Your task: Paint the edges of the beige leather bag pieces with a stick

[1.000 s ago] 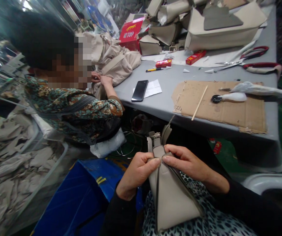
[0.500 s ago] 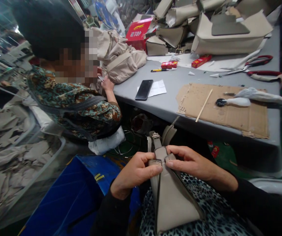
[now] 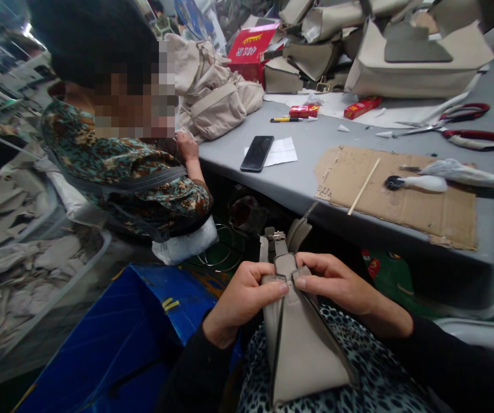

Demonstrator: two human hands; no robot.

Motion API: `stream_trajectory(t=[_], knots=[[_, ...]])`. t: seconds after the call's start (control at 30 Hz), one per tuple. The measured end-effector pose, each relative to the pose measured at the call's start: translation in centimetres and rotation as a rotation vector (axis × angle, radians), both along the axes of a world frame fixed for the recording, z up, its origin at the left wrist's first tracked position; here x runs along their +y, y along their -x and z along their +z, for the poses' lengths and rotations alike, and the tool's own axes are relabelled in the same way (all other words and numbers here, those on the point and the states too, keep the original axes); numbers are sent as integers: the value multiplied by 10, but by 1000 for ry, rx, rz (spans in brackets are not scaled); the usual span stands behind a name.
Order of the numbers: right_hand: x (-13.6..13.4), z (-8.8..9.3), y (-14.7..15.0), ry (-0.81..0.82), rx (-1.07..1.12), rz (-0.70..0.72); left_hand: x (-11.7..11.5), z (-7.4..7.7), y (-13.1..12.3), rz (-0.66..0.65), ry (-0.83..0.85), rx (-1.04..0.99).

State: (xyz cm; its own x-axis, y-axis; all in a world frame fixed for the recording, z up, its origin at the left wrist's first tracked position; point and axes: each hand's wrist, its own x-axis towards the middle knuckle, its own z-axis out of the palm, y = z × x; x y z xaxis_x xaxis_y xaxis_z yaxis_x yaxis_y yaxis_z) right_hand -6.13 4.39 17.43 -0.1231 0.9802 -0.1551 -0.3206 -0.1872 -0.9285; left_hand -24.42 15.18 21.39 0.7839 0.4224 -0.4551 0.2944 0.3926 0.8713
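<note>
A beige leather handbag point(image 3: 309, 355) with dark edges rests on my lap, its narrow side facing up. My left hand point(image 3: 247, 295) pinches the bag's left top corner between thumb and fingers. On the opposite corner, my right hand point(image 3: 335, 281) presses with its thumb on top and the fingers behind. Between my thumbs lies a rounded tab point(image 3: 285, 264), leading up to a strap with a metal buckle point(image 3: 278, 236). Another strap end point(image 3: 300, 229) sticks up behind my right fingers. The undersides of my fingers are hidden by the leather.
On the grey table point(image 3: 298, 186) lie a phone point(image 3: 257, 153), cardboard point(image 3: 341, 178) with a stick point(image 3: 364, 187) and a white bottle point(image 3: 425, 183), and red-handled scissors point(image 3: 466, 135). More bags point(image 3: 419, 71) are piled behind. A co-worker point(image 3: 130, 172) sits at left, beyond a blue bin point(image 3: 113, 344).
My view has shifted slightly, so the table appears a little farther right. Both hands keep the same hold on the handbag's corners.
</note>
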Motion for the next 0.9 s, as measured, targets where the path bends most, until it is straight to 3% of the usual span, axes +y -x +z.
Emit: stream_trajectory(t=[0.23,0.63,0.9], knots=[[0,-4,1,-2,-28,-43,-2,-3,-5,34,79,-15],[-1,-4,-3,-19,-60,-40,0,-4,-6,24,40,-11],[4,7,-14,-47,-67,79,7,4,-3,-44,7,25]])
